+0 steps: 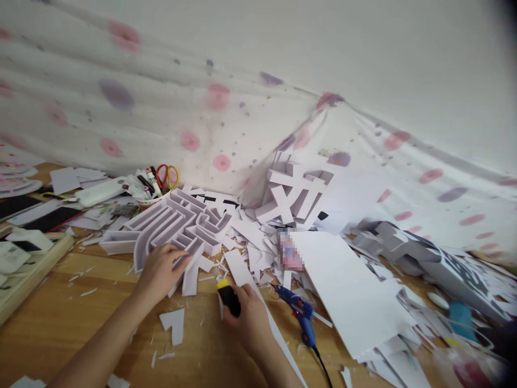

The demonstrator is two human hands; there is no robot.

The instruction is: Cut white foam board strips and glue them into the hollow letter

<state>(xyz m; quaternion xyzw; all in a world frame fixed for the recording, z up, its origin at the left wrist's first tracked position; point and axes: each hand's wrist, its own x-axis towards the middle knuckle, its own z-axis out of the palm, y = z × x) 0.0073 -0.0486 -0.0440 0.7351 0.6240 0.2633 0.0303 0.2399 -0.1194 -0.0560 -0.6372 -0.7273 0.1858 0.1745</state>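
Right hand (251, 315), fingers clamped on a knife (228, 297), beside the foam letter (173, 226). Left hand (161, 269), fingers spread, presses that letter; a slipping blade could cut it.

Bare surface (60, 318) lies open to the left of my left hand (161, 272), with only small scraps. Ahead, the foam letter (169, 226) blocks me; to my right, the glue gun (297, 310) and white sheet (347, 291) crowd my right hand (250, 318).

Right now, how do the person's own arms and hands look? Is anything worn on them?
Both forearms are bare, with no sleeve in view. The left hand and the right hand have no glove, ring, watch or bracelet that can be seen. The nails look short and unpainted, though the picture is slightly blurred.
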